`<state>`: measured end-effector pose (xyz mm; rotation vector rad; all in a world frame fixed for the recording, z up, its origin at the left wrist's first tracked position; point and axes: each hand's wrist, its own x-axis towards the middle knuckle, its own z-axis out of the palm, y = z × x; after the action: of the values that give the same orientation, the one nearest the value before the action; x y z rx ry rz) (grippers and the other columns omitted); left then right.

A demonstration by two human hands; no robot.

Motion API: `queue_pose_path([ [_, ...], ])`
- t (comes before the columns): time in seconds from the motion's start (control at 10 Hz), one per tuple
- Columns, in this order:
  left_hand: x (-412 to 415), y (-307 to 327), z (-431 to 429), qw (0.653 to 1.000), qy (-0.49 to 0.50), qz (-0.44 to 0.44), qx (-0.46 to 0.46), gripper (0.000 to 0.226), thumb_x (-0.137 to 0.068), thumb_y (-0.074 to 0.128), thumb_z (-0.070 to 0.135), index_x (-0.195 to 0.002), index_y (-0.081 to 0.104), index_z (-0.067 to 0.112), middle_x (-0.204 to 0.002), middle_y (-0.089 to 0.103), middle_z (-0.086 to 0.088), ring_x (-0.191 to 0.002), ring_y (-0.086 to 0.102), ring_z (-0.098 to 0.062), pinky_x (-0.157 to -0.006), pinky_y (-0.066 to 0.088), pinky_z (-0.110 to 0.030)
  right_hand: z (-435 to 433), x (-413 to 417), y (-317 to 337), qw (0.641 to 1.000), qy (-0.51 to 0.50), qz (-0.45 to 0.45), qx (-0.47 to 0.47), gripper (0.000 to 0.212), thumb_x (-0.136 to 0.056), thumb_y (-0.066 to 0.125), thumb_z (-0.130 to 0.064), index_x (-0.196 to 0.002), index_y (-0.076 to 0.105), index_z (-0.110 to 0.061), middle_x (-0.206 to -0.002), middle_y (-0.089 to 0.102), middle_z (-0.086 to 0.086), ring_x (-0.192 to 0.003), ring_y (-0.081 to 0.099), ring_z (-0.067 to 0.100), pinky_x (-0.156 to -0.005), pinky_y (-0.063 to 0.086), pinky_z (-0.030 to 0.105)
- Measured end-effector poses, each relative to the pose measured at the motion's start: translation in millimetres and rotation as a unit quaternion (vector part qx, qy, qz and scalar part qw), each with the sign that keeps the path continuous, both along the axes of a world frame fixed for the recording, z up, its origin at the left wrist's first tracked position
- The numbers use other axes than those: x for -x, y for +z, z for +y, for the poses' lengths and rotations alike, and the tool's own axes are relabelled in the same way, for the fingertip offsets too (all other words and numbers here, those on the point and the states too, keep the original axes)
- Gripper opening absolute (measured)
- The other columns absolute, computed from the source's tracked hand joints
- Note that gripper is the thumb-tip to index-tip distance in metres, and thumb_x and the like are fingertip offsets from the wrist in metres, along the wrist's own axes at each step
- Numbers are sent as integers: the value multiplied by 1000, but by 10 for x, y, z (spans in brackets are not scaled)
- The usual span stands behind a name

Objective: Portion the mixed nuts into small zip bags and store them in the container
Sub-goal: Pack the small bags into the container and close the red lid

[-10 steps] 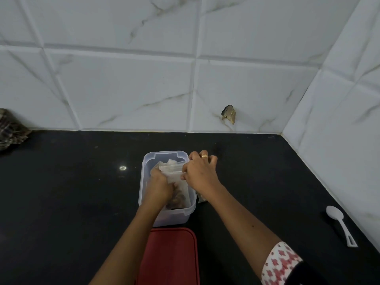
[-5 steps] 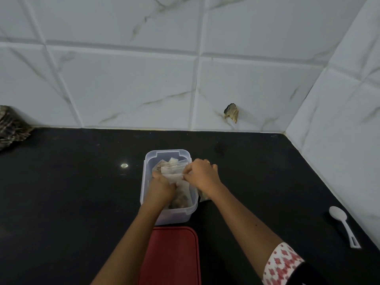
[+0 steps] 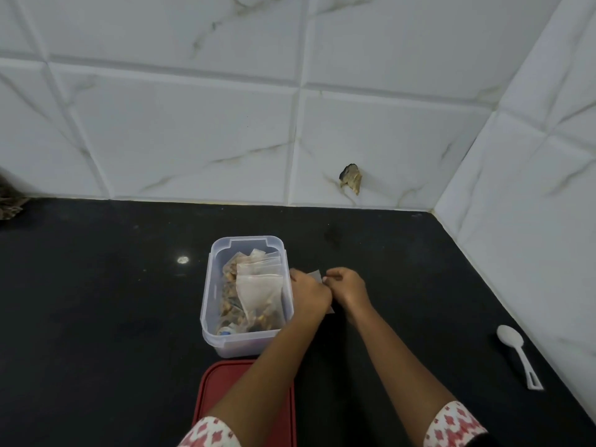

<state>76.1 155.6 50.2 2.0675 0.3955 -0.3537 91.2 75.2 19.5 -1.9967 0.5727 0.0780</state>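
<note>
While both hands were down inside the clear container (image 3: pixel 247 241) a moment ago, they're now out of it, just to its right around mid-frame. The left hand (image 3: pixel 310 295) and right hand (image 3: pixel 347 287) are side by side, fingers curled, pinching a small zip bag (image 3: pixel 315 274) on the black counter (image 3: pixel 96 301). Filled nut bags (image 3: pixel 258 293) sit in the container, with the red lid (image 3: pixel 222 385) below it and a white spoon (image 3: pixel 516 350) at lower right
</note>
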Motion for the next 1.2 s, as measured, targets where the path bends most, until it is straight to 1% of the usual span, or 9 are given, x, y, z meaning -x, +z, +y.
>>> queue_pose_path([
  [0.1,26,9,-3,994,39,3,106,51,-90,47,4,-134,27,-10,-135,41,-28,-122,45,-39,-97,40,-39,1,32,-96,996,-13,25,-79,34,-87,56,-8,-121,53,-6,-114,61,11,-96,59,20,-82,50,30],
  [0.2,25,-13,-15,994,46,10,98,45,-92,45,4,-132,31,-10,-132,45,-25,-120,48,-37,-83,41,-31,24,23,-104,993,-20,13,-115,28,-85,57,-5,-112,56,-10,-107,64,11,-91,61,21,-74,52,28],
  [0.4,61,-30,-46,998,29,-39,32,41,-92,49,12,-128,39,-5,-130,43,-24,-120,46,-35,-102,40,-39,-108,18,-65,992,-50,-11,-114,11,-84,59,-6,-88,64,-15,-99,68,12,-90,66,25,-84,55,42],
  [0.6,153,218,-56,975,-6,-197,104,45,-91,47,3,-134,33,3,-135,29,-10,-112,42,-13,-99,45,-30,-196,91,386,987,-52,-122,-86,11,-87,59,-13,-82,65,-20,-93,67,3,-90,64,18,-83,55,37],
  [0.8,266,653,331,925,-11,-368,99,44,-93,42,4,-136,32,5,-133,30,-8,-119,41,-16,-100,37,-22,38,191,943,965,18,-250,-82,10,-87,61,-12,-81,65,-20,-87,69,5,-79,64,13,-65,51,21],
  [0.9,290,691,614,918,14,-384,92,40,-93,41,4,-133,37,6,-132,32,-6,-109,48,-14,-94,45,-27,249,226,1046,961,77,-247,-96,13,-86,61,-8,-80,63,-19,-85,66,2,-77,62,8,-61,48,12],
  [1.0,329,523,880,930,36,-359,67,36,-91,42,3,-128,44,7,-129,36,-5,-101,52,-14,-84,50,-29,439,252,975,963,140,-207,-102,10,-84,63,-5,-84,63,-15,-80,65,-1,-78,62,9,-72,49,18],
  [1.1,340,254,1102,953,33,-301,19,33,-86,43,7,-118,52,5,-124,49,-12,-91,60,-17,-73,54,-31,572,282,832,971,167,-158,-67,17,-85,63,-7,-101,62,-7,-84,69,4,-79,63,9,-74,48,16],
  [1.2,351,144,1197,974,5,-227,-19,37,-82,46,10,-119,52,4,-124,48,-20,-83,60,-24,-69,53,-37,658,306,723,971,204,-114,52,23,-87,61,-13,-110,62,-13,-99,71,10,-97,63,17,-89,49,30],
])
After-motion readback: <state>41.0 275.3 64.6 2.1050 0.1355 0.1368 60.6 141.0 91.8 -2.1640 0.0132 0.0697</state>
